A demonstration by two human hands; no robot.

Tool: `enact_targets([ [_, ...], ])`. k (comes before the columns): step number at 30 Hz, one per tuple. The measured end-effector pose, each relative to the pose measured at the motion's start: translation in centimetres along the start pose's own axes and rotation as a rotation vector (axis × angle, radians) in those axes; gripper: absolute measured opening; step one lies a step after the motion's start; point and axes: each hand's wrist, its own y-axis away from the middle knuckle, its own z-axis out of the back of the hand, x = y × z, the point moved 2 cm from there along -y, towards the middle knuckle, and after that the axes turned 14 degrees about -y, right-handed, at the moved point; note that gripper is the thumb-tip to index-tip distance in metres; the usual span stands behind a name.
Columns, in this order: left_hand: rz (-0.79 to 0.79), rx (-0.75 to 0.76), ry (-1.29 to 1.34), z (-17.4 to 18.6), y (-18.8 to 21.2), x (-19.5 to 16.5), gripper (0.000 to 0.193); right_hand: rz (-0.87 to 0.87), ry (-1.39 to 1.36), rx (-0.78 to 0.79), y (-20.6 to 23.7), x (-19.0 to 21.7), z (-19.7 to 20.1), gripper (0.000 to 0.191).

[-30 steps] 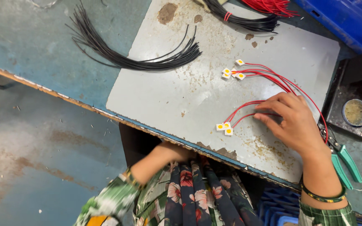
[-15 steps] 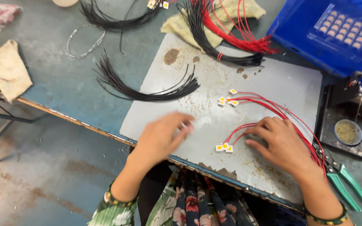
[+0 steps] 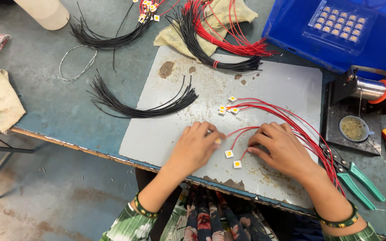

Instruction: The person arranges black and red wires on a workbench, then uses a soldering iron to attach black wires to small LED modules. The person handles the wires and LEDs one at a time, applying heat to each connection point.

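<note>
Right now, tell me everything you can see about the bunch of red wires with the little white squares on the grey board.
The red wires are thin, plastic-coated leads, each ending in a small white square chip with a yellow centre. They fan in curves across the grey board from its right edge. Three chips lie grouped further up, two near the hands. The right hand rests on the lower leads; the left hand pinches a chip at its fingertips.

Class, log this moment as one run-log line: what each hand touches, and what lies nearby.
left hand: on small square chip | right hand: pressing red wires | nearby: black wire bundle, green pliers
</note>
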Motion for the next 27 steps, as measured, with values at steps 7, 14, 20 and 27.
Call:
enact_targets([
  [7,0.043,-0.068,0.084,2.0,-0.1,2.1,0.033,0.061,-0.042,-0.121,0.1,0.0,0.5,0.021],
  [14,0.258,-0.235,-0.264,2.3,-0.9,6.8,0.026,0.174,-0.119,-0.011,0.0,0.3,-0.4,0.021],
  [20,0.365,-0.292,-0.3,-0.7,-1.7,9.5,0.02,0.242,-0.12,0.061,0.2,0.9,-1.3,0.031],
  [27,0.356,-0.403,-0.207,-0.7,-0.8,9.7,0.01,0.187,-0.046,-0.026,0.2,0.7,-1.4,0.035],
])
